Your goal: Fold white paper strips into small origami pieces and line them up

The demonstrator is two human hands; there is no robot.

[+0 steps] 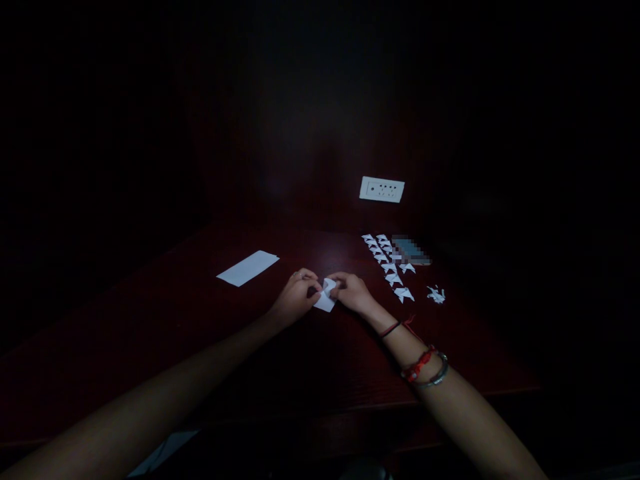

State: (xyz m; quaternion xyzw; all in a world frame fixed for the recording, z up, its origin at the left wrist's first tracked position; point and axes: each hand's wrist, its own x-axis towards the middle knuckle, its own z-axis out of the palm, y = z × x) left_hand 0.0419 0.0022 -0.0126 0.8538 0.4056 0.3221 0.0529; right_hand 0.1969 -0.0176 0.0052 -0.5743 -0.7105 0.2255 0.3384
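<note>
Between my two hands a small white sheet of paper [326, 303] is held just over the dark red table, its far part curled up. My left hand [299, 293] pinches its left side between thumb and fingers; a ring shows on one finger. On the right side, my right hand [350, 291] grips the same paper with thumb and fingertips. To the right lie rows of small folded white paper pieces [391, 272] with pointed ends. A stack of white paper strips [249, 268] rests to the left.
A small heap of white paper scraps [437, 295] lies right of the folded pieces. Beside them is a phone-like flat object [413, 251], blurred out. A white socket panel [382, 189] sits on the back wall. The table's front edge [350, 408] runs below my forearms.
</note>
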